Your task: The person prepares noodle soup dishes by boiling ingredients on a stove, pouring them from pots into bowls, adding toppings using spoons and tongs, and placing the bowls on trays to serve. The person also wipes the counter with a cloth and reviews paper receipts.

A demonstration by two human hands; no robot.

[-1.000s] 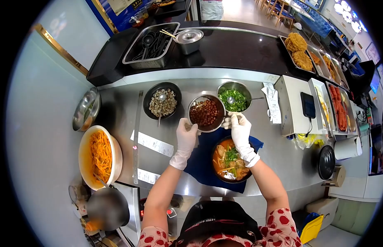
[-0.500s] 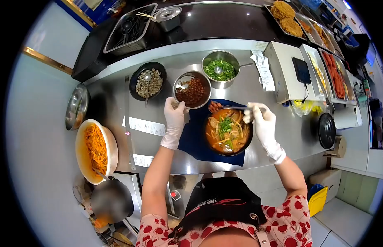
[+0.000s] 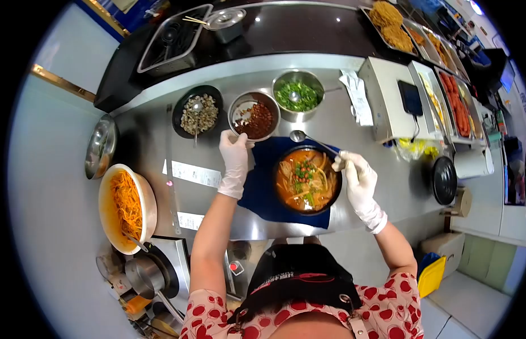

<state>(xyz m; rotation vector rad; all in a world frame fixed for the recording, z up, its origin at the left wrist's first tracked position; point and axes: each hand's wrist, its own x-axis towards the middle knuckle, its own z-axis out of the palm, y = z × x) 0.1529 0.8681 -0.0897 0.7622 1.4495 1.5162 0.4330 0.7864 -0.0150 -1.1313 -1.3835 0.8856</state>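
Observation:
My left hand (image 3: 233, 164), in a white glove, pinches the near rim of a metal bowl (image 3: 278, 114) holding reddish-brown peanuts (image 3: 264, 117). In my gloved right hand (image 3: 360, 176) is the handle of a metal spoon (image 3: 315, 142). Its bowl end is empty and points left, above the far edge of a black bowl (image 3: 308, 213). That bowl contains orange-red noodle soup (image 3: 318, 195), topped with chopped green onion and a few peanuts. Beneath it lies a dark blue cloth (image 3: 258, 189).
A metal pot (image 3: 300, 117) of chopped greens and a black bowl (image 3: 176, 121) of shellfish, each with a spoon, stand behind. Left are a white tub (image 3: 151, 209) of shredded carrot and a saucepan (image 3: 145, 275). Receipts (image 3: 196, 173) lie on the steel counter (image 3: 218, 217).
The peanuts that were on the spoon now lie on the soup, and the spoon is empty and raised slightly. My left hand stays on the peanut bowl. The view has shifted slightly.

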